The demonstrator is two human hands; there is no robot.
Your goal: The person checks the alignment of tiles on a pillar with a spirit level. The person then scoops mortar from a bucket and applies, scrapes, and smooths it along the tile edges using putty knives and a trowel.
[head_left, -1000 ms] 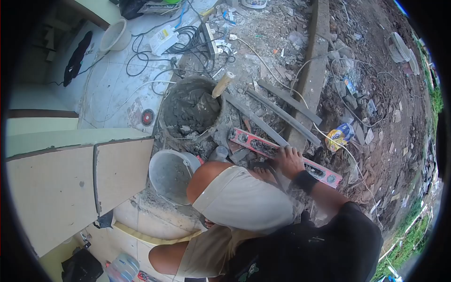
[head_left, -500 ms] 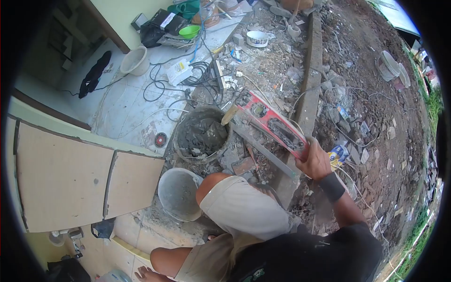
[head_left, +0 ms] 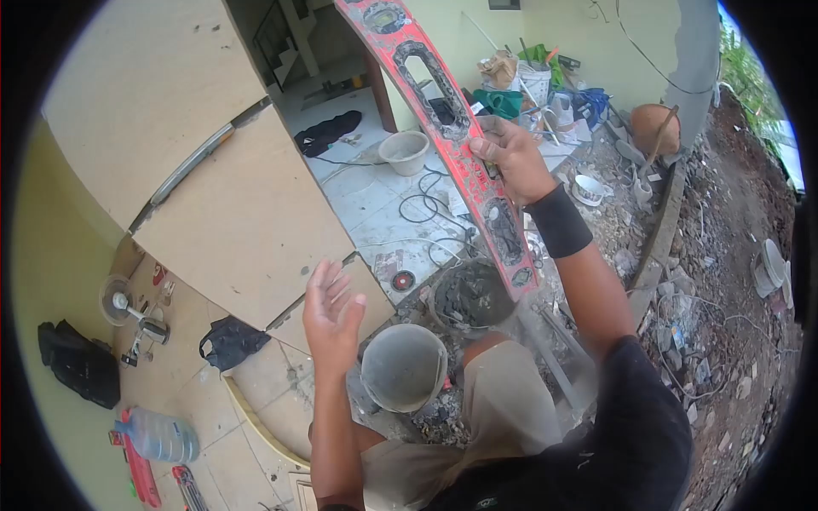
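My right hand (head_left: pixel 516 163) grips a red spirit level (head_left: pixel 468 167), its fingers closed on the edge near the middle. Smeared with dried grey mortar, the level is held up at a slant in front of the wall. My left hand (head_left: pixel 334 319) is raised with its fingers apart and nothing in it, just in front of a beige tile (head_left: pixel 230 226) on the wall; I cannot tell if it touches. Below the level's lower end stands a bucket of wet mortar (head_left: pixel 473 298). Nearer my knees is a grey bucket (head_left: pixel 404 368).
A metal strip (head_left: pixel 181 177) sits in the gap between two tiles. Cables and a pale basin (head_left: pixel 404 152) lie on the white floor behind. On the left floor are a water bottle (head_left: pixel 160 436) and a black bag (head_left: pixel 233 342). Rubble covers the ground to the right.
The view has swung left toward the tiled wall. My right hand has lifted the spirit level up and across. My left hand has risen from beside my knee.
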